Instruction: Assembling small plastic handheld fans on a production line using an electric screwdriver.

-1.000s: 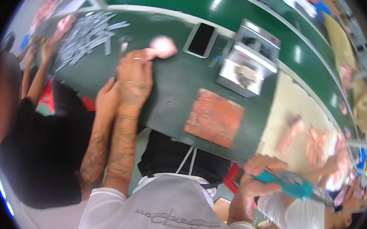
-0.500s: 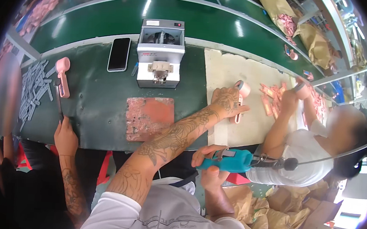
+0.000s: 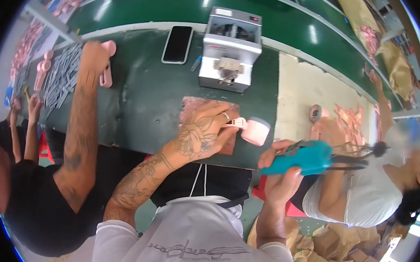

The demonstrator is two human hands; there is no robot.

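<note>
My left hand [image 3: 204,128], at the end of a tattooed forearm, is closed around the handle of a pink plastic part [image 3: 256,131]. The part's round, drum-like head points right. Hand and part are over a worn red-brown pad [image 3: 190,104] on the dark green table. Off the table's front edge, my right hand [image 3: 283,184] grips a teal electric screwdriver [image 3: 303,158], its rear end and cable towards the right. The screwdriver's tip is hidden by my fingers, and it stands apart from the pink part.
Beyond the pad stands a grey screw feeder [image 3: 231,52], with a phone [image 3: 177,44] left of it. To the right, a pale sheet [image 3: 296,88] bears pink parts near a co-worker in white. At left, another person's hand [image 3: 94,57] reaches past grey strips [image 3: 62,79].
My left hand has moved from the pale sheet back left to the pad, bringing a pink part. The screwdriver stays in my right hand. The left co-worker's arm has reached forward.
</note>
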